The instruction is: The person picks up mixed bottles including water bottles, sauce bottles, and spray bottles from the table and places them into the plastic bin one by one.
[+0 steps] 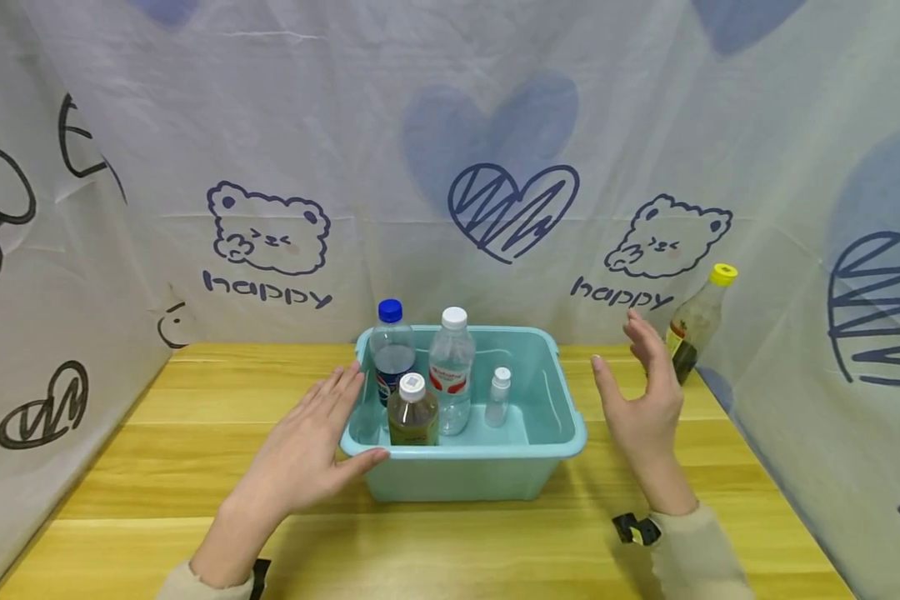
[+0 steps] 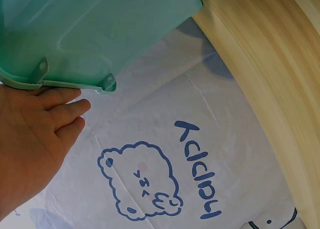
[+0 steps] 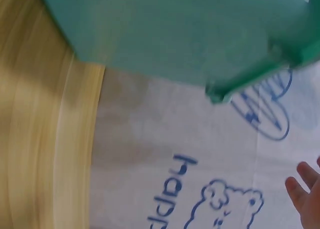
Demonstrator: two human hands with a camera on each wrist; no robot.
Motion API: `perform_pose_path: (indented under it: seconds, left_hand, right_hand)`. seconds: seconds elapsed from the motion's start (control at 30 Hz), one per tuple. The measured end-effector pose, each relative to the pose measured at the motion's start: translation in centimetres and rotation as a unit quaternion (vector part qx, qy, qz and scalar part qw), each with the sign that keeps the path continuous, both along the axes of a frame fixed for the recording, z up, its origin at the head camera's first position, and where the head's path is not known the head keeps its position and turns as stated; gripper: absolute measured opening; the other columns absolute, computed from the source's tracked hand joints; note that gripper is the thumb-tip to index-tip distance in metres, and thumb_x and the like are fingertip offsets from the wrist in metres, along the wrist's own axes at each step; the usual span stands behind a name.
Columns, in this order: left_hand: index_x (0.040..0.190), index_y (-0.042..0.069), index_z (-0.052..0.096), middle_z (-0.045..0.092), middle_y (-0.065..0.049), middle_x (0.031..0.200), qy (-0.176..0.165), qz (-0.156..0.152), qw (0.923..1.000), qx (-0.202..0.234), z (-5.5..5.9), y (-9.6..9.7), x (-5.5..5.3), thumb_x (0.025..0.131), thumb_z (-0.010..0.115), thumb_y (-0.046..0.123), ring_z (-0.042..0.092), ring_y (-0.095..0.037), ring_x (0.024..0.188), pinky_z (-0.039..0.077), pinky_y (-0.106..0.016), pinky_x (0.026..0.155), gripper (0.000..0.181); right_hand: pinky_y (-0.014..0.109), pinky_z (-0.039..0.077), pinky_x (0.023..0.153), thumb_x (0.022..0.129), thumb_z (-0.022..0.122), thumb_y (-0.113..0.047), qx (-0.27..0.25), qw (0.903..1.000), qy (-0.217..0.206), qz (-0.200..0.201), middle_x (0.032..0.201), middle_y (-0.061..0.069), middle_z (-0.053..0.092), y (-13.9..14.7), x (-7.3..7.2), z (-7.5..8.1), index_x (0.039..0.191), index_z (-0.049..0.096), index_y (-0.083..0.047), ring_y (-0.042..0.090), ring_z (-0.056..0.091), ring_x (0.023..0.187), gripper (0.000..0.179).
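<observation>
A light teal plastic basin (image 1: pixel 487 452) stands mid-table. My left hand (image 1: pixel 307 442) rests on its left rim, fingers straight along the edge and thumb at the front corner; the left wrist view shows the fingers under the rim's outer lip. Inside are a blue-capped bottle (image 1: pixel 393 354), a white-capped clear bottle (image 1: pixel 452 375) with a red-and-white label, a bottle of brown liquid (image 1: pixel 413 417) and a small clear bottle (image 1: pixel 498 400). My right hand (image 1: pixel 648 408) is raised to the right of the basin, apart from it, thumb and fingers spread and holding nothing.
A yellow-capped glass bottle (image 1: pixel 693 325) with dark liquid stands at the back right, partly behind my right hand. The wooden table (image 1: pixel 217 400) is backed and flanked by a white printed cloth (image 1: pixel 375 150) with bears and hearts.
</observation>
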State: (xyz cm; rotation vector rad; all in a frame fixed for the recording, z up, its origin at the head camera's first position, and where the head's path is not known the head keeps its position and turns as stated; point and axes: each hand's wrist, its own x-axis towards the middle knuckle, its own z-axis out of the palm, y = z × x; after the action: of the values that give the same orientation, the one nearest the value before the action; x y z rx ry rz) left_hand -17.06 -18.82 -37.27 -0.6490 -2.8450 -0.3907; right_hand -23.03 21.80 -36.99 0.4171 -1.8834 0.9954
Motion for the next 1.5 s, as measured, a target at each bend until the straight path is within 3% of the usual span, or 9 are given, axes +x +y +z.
perform_pose_path:
  seconds: [0.2, 0.33, 0.43, 0.63, 0.9, 1.3, 1.5]
  left_hand:
    - [0.164, 0.0, 0.026, 0.021, -0.015, 0.172, 0.002, 0.001, 1.0, 0.001, -0.2, 0.0, 0.1, 0.096, 0.054, 0.072, 0.024, -0.037, 0.157, 0.025, -0.052, 0.127, 0.102]
    - [0.163, 0.0, 0.026, 0.023, -0.016, 0.171, 0.007, -0.001, 1.0, -0.001, -0.3, -0.1, 0.1, 0.097, 0.054, 0.071, 0.025, -0.037, 0.156, 0.026, -0.052, 0.127, 0.101]
    - [0.163, 0.0, 0.025, 0.022, -0.016, 0.171, 0.01, -0.001, 0.9999, -0.003, -0.4, -0.2, 0.2, 0.097, 0.054, 0.071, 0.025, -0.038, 0.156, 0.025, -0.052, 0.127, 0.101]
    - [0.164, 0.0, 0.025, 0.019, -0.014, 0.172, 0.011, -0.001, 0.9999, -0.005, -0.5, -0.1, 0.2, 0.096, 0.054, 0.073, 0.024, -0.037, 0.157, 0.025, -0.052, 0.128, 0.103]
    - [0.164, 0.001, 0.024, 0.021, -0.015, 0.172, 0.011, 0.0, 0.9999, -0.003, -0.6, 0.0, 0.1, 0.096, 0.054, 0.072, 0.023, -0.036, 0.157, 0.024, -0.051, 0.128, 0.103]
    - [0.164, 0.0, 0.024, 0.019, -0.014, 0.172, 0.019, -0.002, 0.9998, -0.007, -0.8, -0.1, 0.2, 0.097, 0.053, 0.071, 0.023, -0.036, 0.157, 0.025, -0.05, 0.128, 0.101]
    - [0.164, 0.0, 0.025, 0.02, -0.015, 0.172, 0.021, 0.001, 0.9998, -0.007, -0.8, -0.1, 0.2, 0.097, 0.054, 0.071, 0.023, -0.035, 0.157, 0.025, -0.05, 0.128, 0.102]
  right_hand:
    - [0.029, 0.046, 0.115, 0.084, 0.076, 0.008, -0.046, 0.9973, 0.029, -0.049, 0.147, 0.023, 0.057, 0.6, 0.1, 1.4, 0.139, 0.054, 0.012, 0.036, 0.058, 0.129, 0.059]
    - [0.032, 0.045, 0.116, 0.086, 0.075, 0.01, -0.077, 0.9947, 0.029, -0.062, 0.148, 0.024, 0.055, 1.3, 0.0, 2.1, 0.139, 0.053, 0.013, 0.03, 0.057, 0.132, 0.058]
    - [0.031, 0.042, 0.118, 0.089, 0.074, 0.006, -0.103, 0.992, 0.009, -0.073, 0.154, 0.016, 0.052, 2.4, -0.7, 1.7, 0.14, 0.053, 0.009, 0.02, 0.051, 0.139, 0.055]
    - [0.031, 0.035, 0.123, 0.092, 0.077, -0.003, -0.14, 0.9834, -0.018, -0.114, 0.158, 0.001, 0.048, 5.9, -3.3, -0.1, 0.148, 0.05, -0.002, 0.017, 0.045, 0.145, 0.062]
    - [0.028, 0.034, 0.121, 0.094, 0.078, -0.019, -0.162, 0.9744, -0.045, -0.15, 0.158, 0.0, 0.047, 9.9, -6.1, -1.9, 0.153, 0.046, -0.012, 0.011, 0.044, 0.143, 0.068]
    - [0.026, 0.033, 0.121, 0.092, 0.079, -0.017, -0.169, 0.9625, -0.107, -0.183, 0.157, 0.001, 0.047, 12.4, -8.8, -2.8, 0.155, 0.045, -0.011, 0.014, 0.044, 0.142, 0.072]
    - [0.023, 0.024, 0.124, 0.097, 0.074, -0.028, -0.161, 0.9504, -0.187, -0.19, 0.164, -0.004, 0.037, 13.3, -9.6, -3.0, 0.161, 0.035, -0.019, 0.012, 0.035, 0.148, 0.076]
